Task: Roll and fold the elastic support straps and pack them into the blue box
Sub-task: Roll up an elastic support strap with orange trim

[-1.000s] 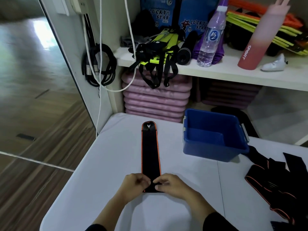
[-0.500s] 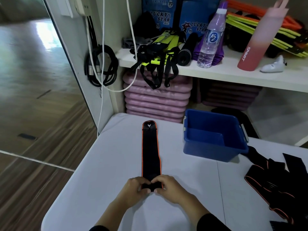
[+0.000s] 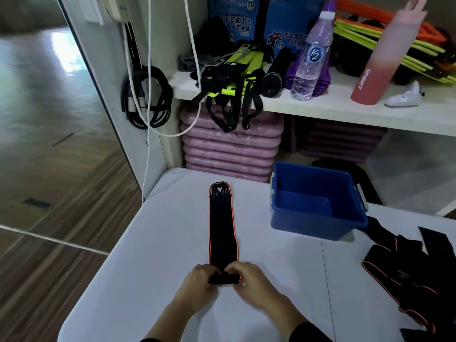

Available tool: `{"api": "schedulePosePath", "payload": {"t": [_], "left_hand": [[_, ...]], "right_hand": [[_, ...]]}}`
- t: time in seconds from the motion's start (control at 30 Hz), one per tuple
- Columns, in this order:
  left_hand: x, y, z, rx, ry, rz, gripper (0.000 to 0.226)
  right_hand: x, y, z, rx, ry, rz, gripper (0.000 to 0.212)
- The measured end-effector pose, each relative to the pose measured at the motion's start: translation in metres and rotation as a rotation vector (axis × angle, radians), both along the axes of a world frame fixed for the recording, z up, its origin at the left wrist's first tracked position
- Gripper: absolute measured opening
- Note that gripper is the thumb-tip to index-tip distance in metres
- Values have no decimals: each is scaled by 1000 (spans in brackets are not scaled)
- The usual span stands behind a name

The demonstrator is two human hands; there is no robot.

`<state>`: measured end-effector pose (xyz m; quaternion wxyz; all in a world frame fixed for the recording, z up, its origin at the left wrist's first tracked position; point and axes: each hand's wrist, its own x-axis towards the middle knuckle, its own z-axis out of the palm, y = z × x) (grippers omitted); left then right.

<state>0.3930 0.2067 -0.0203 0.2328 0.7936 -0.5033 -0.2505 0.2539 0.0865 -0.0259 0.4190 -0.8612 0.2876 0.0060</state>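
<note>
White desk (image 3: 153, 243) fills most of the head view, shelf behind it. One blue box (image 3: 313, 203), looks empty, sits right of the one flat strap (image 3: 222, 223) lying on the desk. Two hands: left hand (image 3: 199, 282) and right hand (image 3: 249, 280) both pinch the strap's rolled near end, each grip closed tight on it. One pile of straps (image 3: 404, 272) lies right of the box, near the desk edge. Plenty of bare desk left of the strap.

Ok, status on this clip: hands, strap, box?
Left hand and right hand both gripping rolled near end of strap. Rest lies flat on table. Blue box empty. Nothing in the way.
</note>
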Motion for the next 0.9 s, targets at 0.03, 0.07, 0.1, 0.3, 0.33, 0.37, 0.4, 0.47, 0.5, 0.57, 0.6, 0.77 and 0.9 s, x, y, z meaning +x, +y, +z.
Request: {"api": "schedulePosePath", "payload": {"t": [0.03, 0.07, 0.1, 0.3, 0.33, 0.37, 0.4, 0.47, 0.5, 0.57, 0.6, 0.77, 0.9], "left_hand": [[1, 1, 1, 10, 20, 12, 37], [2, 2, 3, 16, 44, 36, 36], [3, 2, 4, 19, 79, 68, 35], [2, -2, 8, -17, 221, 177, 35], [2, -3, 6, -17, 230, 190, 38], [1, -3, 6, -18, 242, 203, 39], [1, -4, 5, -22, 254, 219, 40], [-1, -6, 4, -24, 274, 249, 39], [-3, -7, 4, -21, 278, 263, 39], [-7, -8, 3, -24, 271, 295, 38], [-9, -8, 3, -34, 255, 309, 37], [-14, -4, 0, -162, 85, 343, 22], [-11, -4, -6, -203, -34, 231, 11]], "right_hand": [[0, -1, 1, 38, -12, -18, 39], [0, -2, 2, 73, -9, -30, 38], [1, -4, 4, 105, -3, -37, 37], [1, -10, 11, 239, -8, -86, 25], [0, -10, 10, 251, -9, -104, 24], [0, -10, 10, 258, -14, -124, 24], [-1, -10, 9, 258, -20, -149, 22], [-1, -10, 8, 244, -24, -204, 20], [-2, -9, 7, 234, -21, -230, 21], [-2, -6, 7, 219, -27, -277, 24], [-2, -5, 6, 197, -43, -291, 26], [0, -1, 2, -9, -199, -219, 28], [-1, -8, 2, -91, -148, -65, 16]]}}
